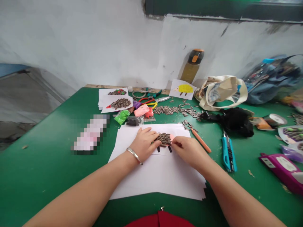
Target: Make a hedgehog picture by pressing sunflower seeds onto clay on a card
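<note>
A hedgehog shape of sunflower seeds (163,139) with a pink head and two black legs lies on white paper (156,176) in front of me. My left hand (145,143) rests on the paper at the shape's left side, fingers spread, thumb along the seeds' lower edge. A silver bangle circles that wrist. At the pink head on the right, my right hand (187,149) has its thumb and index finger pressed together; whatever is between the fingertips is too small to make out.
Clay packets (121,116), pliers (151,102) and loose seeds (165,109) lie beyond the paper. An orange tool (201,141), blue cutter (228,154), black cloth item (239,121) and purple case (282,170) are right. Finished seed pictures (113,105) sit back left.
</note>
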A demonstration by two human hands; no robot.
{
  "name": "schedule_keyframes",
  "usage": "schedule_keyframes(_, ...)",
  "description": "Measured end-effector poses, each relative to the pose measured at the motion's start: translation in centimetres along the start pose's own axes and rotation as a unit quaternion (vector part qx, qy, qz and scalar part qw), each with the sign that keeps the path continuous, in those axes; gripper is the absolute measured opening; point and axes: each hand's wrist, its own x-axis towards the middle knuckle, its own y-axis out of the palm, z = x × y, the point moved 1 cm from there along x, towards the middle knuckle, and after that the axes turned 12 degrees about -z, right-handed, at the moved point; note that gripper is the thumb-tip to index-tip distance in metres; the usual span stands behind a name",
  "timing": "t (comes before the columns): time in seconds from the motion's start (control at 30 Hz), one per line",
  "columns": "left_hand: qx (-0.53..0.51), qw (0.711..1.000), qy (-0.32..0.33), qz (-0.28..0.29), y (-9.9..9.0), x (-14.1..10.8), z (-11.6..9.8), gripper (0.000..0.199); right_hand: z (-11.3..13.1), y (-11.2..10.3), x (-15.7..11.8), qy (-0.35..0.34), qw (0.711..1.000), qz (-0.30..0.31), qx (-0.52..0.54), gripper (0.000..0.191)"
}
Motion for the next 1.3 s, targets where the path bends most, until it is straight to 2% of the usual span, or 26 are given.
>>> schedule_keyframes(0.23, -0.013, 1.000, -0.002, 0.009, -0.1, 0.2, 0.0, 0.030, -0.6, -0.5, 0.3, 0.010, 1.000, -0.005, 0.015, 0.021)
schedule_keyframes(0.5, -0.021, 1.000, 0.003, 0.005, 0.1, 0.3, 0.4, 0.034, -2.8, -3.1, 0.8, 0.075, 0.992, -0.095, -0.030, 0.018)
schedule_keyframes(0.73, -0.012, 1.000, -0.007, 0.001, 0.2, 0.1, 0.8, 0.034, -4.2, -3.9, 0.9, 0.095, 0.985, -0.122, -0.074, 0.021)
schedule_keyframes(0.83, -0.012, 0.999, 0.020, -0.032, 0.0, 0.2, 0.9, 0.034, -5.1, -3.7, 1.2, 0.098, 0.982, -0.135, -0.086, 0.024)
schedule_keyframes(1.03, 0.005, 0.983, 0.105, -0.147, -0.3, 0.3, 1.0, 0.035, -6.1, -3.3, 2.5, 0.101, 0.972, -0.154, -0.145, 0.028)
schedule_keyframes(1.17, 0.015, 0.976, 0.106, -0.190, -0.1, 0.3, 1.6, 0.031, -5.3, -3.0, 3.4, 0.074, 0.970, -0.144, -0.181, 0.029)
schedule_keyframes(1.3, 0.005, 0.974, 0.104, -0.201, 0.0, 0.2, 1.7, 0.028, -4.9, -2.3, 3.7, 0.041, 0.967, -0.111, -0.223, 0.027)
